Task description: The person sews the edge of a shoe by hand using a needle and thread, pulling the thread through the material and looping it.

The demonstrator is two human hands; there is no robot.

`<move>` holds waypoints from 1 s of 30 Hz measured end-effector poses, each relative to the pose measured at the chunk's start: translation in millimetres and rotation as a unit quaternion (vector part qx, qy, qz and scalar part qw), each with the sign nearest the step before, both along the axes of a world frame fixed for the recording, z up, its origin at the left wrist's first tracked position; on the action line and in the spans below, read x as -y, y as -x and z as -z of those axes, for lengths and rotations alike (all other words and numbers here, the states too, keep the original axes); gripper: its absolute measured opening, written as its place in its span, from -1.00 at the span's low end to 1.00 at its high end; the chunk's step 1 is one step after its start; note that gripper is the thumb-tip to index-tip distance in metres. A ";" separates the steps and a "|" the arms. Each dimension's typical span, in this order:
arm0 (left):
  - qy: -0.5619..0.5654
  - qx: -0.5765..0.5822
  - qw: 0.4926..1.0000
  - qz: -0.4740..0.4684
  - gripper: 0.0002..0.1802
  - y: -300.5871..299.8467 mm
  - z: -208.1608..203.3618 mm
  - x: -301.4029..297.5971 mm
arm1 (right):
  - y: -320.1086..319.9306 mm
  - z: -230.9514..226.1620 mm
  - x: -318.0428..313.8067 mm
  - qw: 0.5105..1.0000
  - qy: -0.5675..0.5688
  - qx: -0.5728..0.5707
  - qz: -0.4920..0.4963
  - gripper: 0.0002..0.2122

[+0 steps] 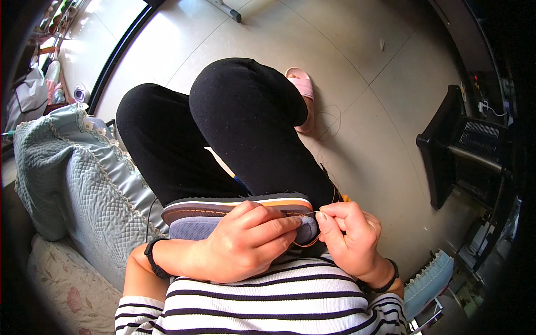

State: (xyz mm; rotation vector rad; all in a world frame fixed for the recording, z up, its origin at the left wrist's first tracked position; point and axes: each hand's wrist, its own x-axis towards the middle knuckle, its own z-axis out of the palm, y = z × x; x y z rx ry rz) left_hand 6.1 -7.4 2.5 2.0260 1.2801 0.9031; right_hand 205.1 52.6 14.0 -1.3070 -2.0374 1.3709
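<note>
Beside the person's left leg, a pale blue quilted cover (pixel 84 178) lies in folds. Along the waist-side edge of the lap, a grey slipper (pixel 192 228) rests on its side, layered sole toward the knees. The left hand (pixel 243 243) is clamped over its middle. Orange thread (pixel 306 244) loops at the slipper's right end, where the right hand (pixel 349 234) pinches a thin strand (pixel 310 213), thread or needle, too fine to tell.

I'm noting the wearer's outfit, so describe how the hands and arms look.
The left hand and right hand are ungloved. The left wrist wears a black band, the right a similar dark band. The white sleeves have black stripes.
</note>
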 end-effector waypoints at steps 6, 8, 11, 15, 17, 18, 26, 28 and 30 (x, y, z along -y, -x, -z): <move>-0.005 -0.002 1.000 -0.006 -0.73 -1.1 -0.6 -0.5 | 2.6 1.3 -3.6 0.997 -0.073 -0.009 -0.028 -0.90; -0.004 -0.001 1.000 -0.005 -0.73 -1.3 -1.4 -1.5 | 1.7 2.3 -2.1 0.999 -0.039 -0.013 -0.019 -0.90; 0.000 0.003 1.000 -0.002 -0.74 -0.7 -1.6 -2.2 | 0.2 2.8 -1.9 0.999 -0.015 -0.024 -0.018 -0.90; -0.005 0.005 1.000 -0.001 -0.74 -1.0 -0.8 -1.3 | -1.6 0.6 -2.0 0.986 0.163 -0.023 0.036 -0.90; -0.004 0.002 1.000 0.007 -0.73 -0.1 -1.0 -1.1 | -2.5 2.0 -7.7 0.914 0.377 -0.105 0.104 -0.87; -0.002 -0.001 1.000 0.014 -0.73 0.3 -1.2 -0.9 | -3.3 2.2 -15.9 0.884 0.444 -0.103 0.101 -0.87; -0.004 -0.007 1.000 0.018 -0.73 0.4 -1.2 -0.5 | 1.5 -3.3 2.9 0.960 0.266 -0.033 0.077 -0.87; 0.003 -0.012 1.000 0.021 -0.74 1.1 -3.3 0.6 | -0.3 -5.7 2.0 0.983 0.182 -0.009 0.021 -0.89; -0.012 -0.028 0.999 0.030 -0.74 -0.4 -3.6 1.7 | -1.6 -8.0 -0.7 0.891 0.429 -0.089 0.119 -0.89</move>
